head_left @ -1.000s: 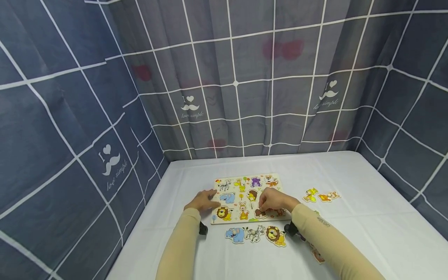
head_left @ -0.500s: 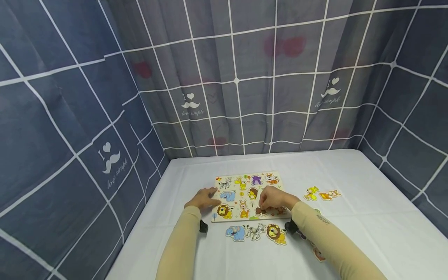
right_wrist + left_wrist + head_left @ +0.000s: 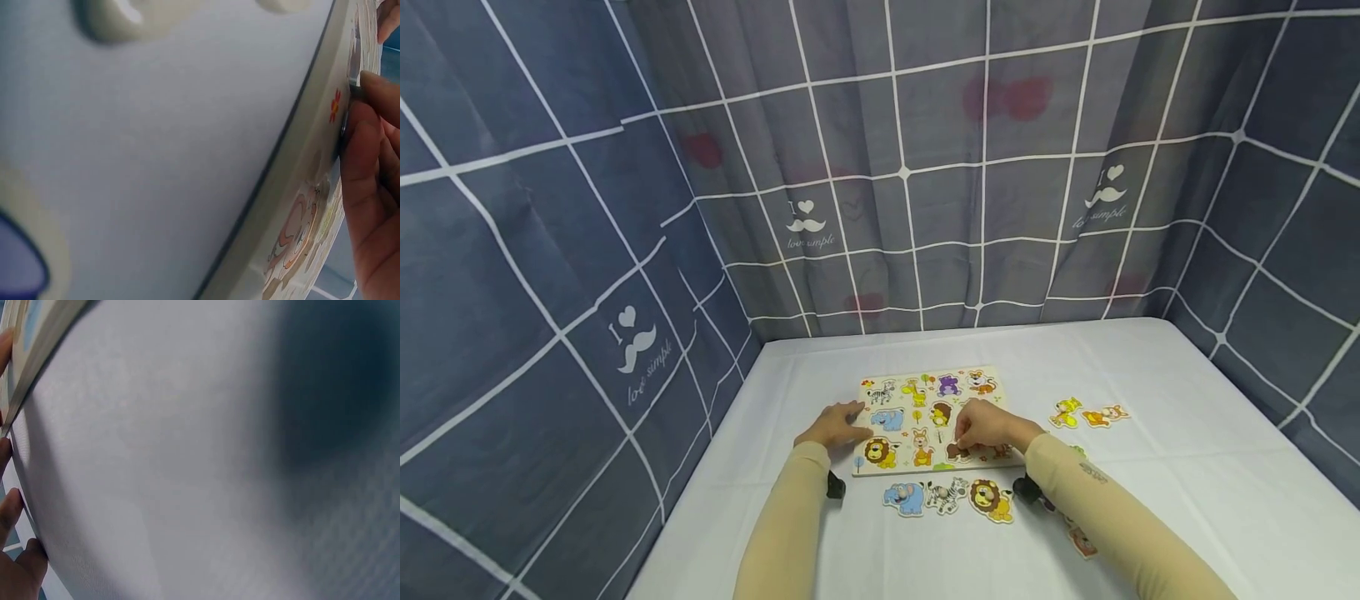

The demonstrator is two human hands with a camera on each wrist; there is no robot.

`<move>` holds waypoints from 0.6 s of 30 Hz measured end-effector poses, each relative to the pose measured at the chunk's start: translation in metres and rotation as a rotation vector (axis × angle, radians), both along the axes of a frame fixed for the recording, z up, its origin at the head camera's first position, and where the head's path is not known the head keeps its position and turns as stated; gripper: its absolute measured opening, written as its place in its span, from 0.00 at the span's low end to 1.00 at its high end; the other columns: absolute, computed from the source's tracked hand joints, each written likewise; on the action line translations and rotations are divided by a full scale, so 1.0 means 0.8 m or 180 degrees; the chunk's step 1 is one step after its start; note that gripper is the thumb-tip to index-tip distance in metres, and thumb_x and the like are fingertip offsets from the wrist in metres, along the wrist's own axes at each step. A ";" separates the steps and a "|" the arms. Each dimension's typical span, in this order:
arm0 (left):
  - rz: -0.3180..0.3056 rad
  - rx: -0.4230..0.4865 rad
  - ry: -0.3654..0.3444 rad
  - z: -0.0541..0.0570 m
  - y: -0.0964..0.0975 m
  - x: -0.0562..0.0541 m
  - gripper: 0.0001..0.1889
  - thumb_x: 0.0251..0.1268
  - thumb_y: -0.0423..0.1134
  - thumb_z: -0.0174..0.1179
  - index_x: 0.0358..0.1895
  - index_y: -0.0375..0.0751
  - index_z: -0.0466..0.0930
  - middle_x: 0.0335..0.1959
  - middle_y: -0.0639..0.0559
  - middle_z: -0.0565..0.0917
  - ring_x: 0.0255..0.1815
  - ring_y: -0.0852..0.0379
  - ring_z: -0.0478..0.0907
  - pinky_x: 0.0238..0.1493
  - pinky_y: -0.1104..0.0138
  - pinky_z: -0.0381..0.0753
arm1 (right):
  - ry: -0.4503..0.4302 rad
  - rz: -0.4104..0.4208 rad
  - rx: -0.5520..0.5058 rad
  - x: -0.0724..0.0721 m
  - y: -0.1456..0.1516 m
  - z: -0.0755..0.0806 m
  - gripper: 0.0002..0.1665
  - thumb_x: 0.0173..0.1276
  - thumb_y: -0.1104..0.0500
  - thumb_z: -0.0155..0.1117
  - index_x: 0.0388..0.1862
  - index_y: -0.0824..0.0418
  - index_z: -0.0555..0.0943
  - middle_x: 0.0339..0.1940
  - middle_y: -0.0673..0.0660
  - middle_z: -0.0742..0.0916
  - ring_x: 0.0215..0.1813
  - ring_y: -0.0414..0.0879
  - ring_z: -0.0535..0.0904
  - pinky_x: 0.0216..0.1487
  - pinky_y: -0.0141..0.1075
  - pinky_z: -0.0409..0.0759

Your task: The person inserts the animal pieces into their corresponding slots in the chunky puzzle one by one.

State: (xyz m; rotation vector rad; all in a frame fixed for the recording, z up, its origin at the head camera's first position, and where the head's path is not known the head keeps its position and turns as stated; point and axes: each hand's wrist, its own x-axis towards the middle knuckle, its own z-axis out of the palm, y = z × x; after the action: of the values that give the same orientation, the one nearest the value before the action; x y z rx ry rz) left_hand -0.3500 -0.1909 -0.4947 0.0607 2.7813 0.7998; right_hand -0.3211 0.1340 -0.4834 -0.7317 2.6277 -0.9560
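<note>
A wooden animal puzzle board (image 3: 898, 392) lies on the white table. My left hand (image 3: 832, 425) rests at its left edge, thumb and fingers spread along the rim; in the left wrist view several fingertips (image 3: 9, 509) show near the board's corner. Over the board's lower right, my right hand (image 3: 987, 423) pinches a small dark knob (image 3: 357, 92) between thumb and finger. Beneath those fingers lies a brown animal puzzle piece (image 3: 957, 452), partly hidden by the hand. Further right on the board, another brown animal picture (image 3: 1002, 452) shows beside the wrist.
In front of the board lie loose elephant (image 3: 906, 498), zebra (image 3: 947, 495) and lion (image 3: 991, 500) pieces. Two yellow and orange pieces (image 3: 1065, 412) lie to the right. Under the right forearm a brown piece (image 3: 1082, 542) is partly covered. A dark checked curtain (image 3: 940, 208) surrounds the table.
</note>
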 end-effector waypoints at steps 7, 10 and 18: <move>-0.0008 -0.0002 -0.0013 -0.002 -0.001 0.001 0.41 0.55 0.58 0.71 0.74 0.58 0.69 0.79 0.45 0.64 0.80 0.39 0.56 0.76 0.38 0.57 | -0.0031 -0.0186 0.0109 0.007 0.001 0.001 0.05 0.61 0.66 0.72 0.26 0.59 0.86 0.23 0.49 0.86 0.24 0.39 0.78 0.27 0.30 0.78; -0.0016 0.0013 -0.0015 0.000 0.000 0.001 0.41 0.55 0.57 0.71 0.74 0.57 0.69 0.78 0.46 0.64 0.80 0.39 0.56 0.77 0.38 0.57 | -0.0004 -0.0262 0.0156 0.009 0.005 0.003 0.05 0.61 0.65 0.72 0.26 0.59 0.86 0.23 0.49 0.85 0.24 0.40 0.77 0.27 0.30 0.77; 0.0020 0.0082 -0.0045 0.004 0.001 0.001 0.41 0.55 0.56 0.72 0.74 0.56 0.68 0.79 0.46 0.64 0.80 0.39 0.56 0.77 0.39 0.57 | 0.0011 -0.0298 0.0107 0.014 0.015 0.004 0.06 0.59 0.67 0.72 0.25 0.59 0.85 0.20 0.49 0.84 0.21 0.40 0.76 0.24 0.31 0.77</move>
State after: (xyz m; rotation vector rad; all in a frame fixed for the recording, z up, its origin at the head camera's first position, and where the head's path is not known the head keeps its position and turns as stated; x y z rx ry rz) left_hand -0.3494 -0.1899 -0.4917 0.0508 2.7597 0.8346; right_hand -0.3098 0.1460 -0.4802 -0.6079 2.6951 -0.9333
